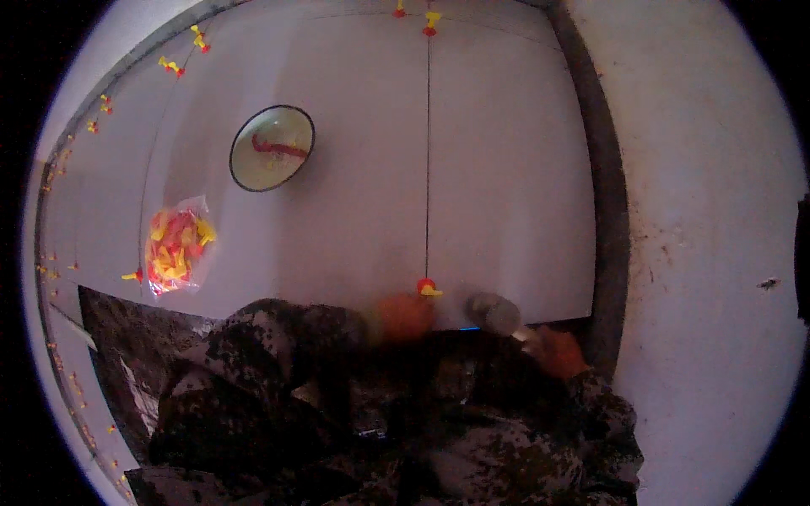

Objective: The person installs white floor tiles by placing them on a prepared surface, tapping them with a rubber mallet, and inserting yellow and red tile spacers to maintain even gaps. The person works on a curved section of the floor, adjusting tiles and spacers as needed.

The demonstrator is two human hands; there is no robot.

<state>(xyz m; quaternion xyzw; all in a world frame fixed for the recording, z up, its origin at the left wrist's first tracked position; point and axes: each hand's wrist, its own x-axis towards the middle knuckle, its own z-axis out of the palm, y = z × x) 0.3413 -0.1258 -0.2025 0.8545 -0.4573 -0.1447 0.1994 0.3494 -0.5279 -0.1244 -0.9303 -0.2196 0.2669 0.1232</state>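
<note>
My right hand grips the handle of a mallet with a thick, pale grey head. The head is over the near edge of the light grey floor tiles. At the same edge, left of the mallet, is my left hand, smeared by motion, so its fingers cannot be made out. Just beyond it, a red and yellow tile leveling clip stands in the dark joint between two tiles.
A clear bag of red and yellow clips lies on the tiles at left. Beyond it is a dark-rimmed bowl with a reddish strip inside. More clips stand in the far joints. A pale wall rises at right. Dark, rough ground borders the tiles.
</note>
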